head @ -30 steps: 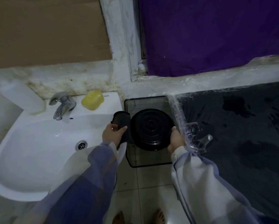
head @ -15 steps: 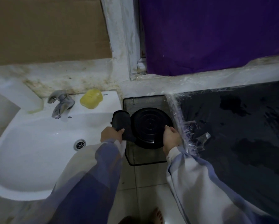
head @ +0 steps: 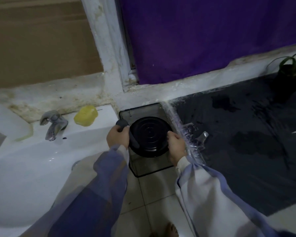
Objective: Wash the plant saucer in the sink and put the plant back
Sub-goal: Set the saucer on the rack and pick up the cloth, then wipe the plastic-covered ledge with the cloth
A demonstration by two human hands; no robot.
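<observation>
I hold the round black plant saucer (head: 149, 135) between the white sink (head: 24, 161) and the dark counter (head: 246, 142), above a clear bin. My right hand (head: 176, 145) grips the saucer's right rim. My left hand (head: 118, 135) is at its left rim and clasps a dark grey cloth or sponge (head: 122, 124) against it. The potted plant (head: 287, 69), in a dark pot with thin green leaves, stands at the counter's far right corner by the wall.
A chrome tap (head: 53, 124) and a yellow soap bar (head: 86, 115) sit on the sink's back ledge. A clear bin (head: 149, 166) stands on the tiled floor under the saucer. Crumpled plastic film (head: 193, 134) edges the wet counter. A purple curtain hangs behind.
The view has swung so that the plant shows at the far right. My right hand has slid up the saucer's right rim, and my left hand has closed further around the grey cloth.
</observation>
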